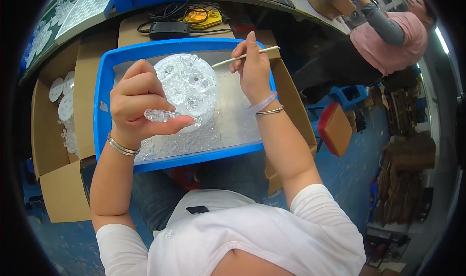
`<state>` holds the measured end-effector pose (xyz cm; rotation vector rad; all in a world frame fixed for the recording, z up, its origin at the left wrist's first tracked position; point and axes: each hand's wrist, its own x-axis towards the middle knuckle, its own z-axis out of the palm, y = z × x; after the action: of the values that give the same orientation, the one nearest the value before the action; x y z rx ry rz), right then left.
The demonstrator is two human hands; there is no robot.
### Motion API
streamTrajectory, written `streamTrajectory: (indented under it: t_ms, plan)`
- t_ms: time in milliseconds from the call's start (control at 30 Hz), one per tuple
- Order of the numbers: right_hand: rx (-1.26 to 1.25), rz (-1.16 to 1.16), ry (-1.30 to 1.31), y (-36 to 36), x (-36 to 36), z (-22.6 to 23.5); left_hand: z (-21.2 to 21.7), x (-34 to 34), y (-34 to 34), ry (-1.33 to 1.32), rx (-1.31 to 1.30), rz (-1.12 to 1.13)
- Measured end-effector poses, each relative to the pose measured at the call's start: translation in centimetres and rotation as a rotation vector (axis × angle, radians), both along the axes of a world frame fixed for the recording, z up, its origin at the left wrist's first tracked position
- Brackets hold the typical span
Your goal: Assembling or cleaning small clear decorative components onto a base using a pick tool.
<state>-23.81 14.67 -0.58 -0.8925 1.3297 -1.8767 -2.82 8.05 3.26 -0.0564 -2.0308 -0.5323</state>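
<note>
My left hand (137, 101) is closed, pinching a clear, knobbly plastic piece (158, 115) between thumb and bent fingers. The piece lies roughly level above the left part of a blue tray (204, 155). My right hand (255, 72) grips a thin pale stick (225, 61) that slants across the fingers, its lower left end by the rim of a round white dish. Inside the tray, the dish (212, 112) bears many clear plastic pieces (187, 84). Small clear bits (179, 145) are scattered over the grey tray bottom around it.
An open cardboard box (59, 152) with clear parts stands left; another box (296, 113) is right of the tray. A black power adapter (169, 30) and a yellow device (206, 18) lie beyond it. A person (386, 40) in pink works at the far right, near a stool (335, 129).
</note>
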Motion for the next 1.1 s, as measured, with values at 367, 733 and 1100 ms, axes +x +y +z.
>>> streamTrajectory:
  t_ms: [367,733,1100]
  plan:
    - [0.032,0.026,0.039,0.11,0.23,0.14,-0.3,-0.07,0.67,-0.032,0.067,-0.102]
    - [0.022,0.065,0.039,0.02,0.23,0.12,-0.28,-0.2,0.52,0.019,0.065,-0.093]
    - [-0.003,0.03,0.049,0.05,0.27,-0.09,-0.56,-0.17,0.27,0.052,0.072,-0.078]
